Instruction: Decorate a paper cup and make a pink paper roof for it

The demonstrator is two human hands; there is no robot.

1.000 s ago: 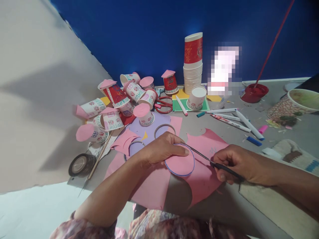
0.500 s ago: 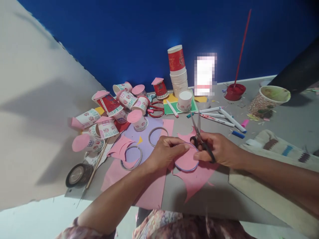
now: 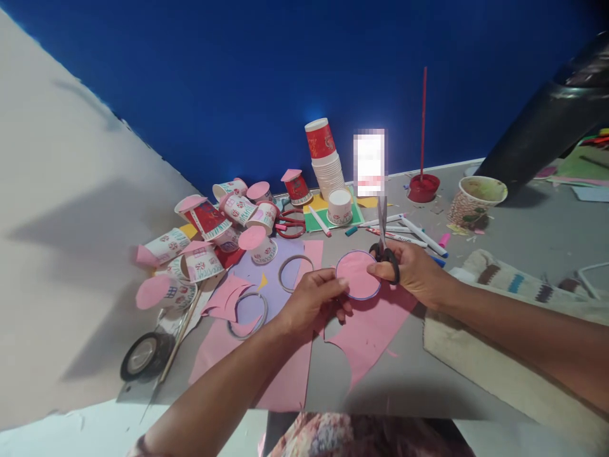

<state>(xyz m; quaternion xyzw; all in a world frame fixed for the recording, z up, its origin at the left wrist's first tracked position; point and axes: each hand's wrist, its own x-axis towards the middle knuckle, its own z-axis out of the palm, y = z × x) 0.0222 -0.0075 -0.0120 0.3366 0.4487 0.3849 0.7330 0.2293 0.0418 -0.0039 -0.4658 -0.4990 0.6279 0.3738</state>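
My left hand point(image 3: 311, 299) pinches the left edge of a pink paper circle point(image 3: 356, 273) with a blue drawn outline, holding it up above the table. My right hand point(image 3: 413, 271) touches the circle's right edge and holds a pair of black-handled scissors point(image 3: 383, 238), blades pointing up and away. Below the hands lies the pink paper sheet point(image 3: 368, 327) with round cut-outs along its edge.
Decorated paper cups with pink lids point(image 3: 209, 225) are heaped at the left, beside red scissors point(image 3: 290, 225), a tape roll point(image 3: 141, 355) and a stack of cups point(image 3: 326, 158). Markers point(image 3: 409, 231), a red paint dish with stick point(image 3: 423, 187) and a patterned cup point(image 3: 476, 200) stand behind. A cloth point(image 3: 504, 282) lies at right.
The scissors finished the cut around the circle and swung upright. Both hands lifted the freed circle off the pink sheet; the view tilted up and right.
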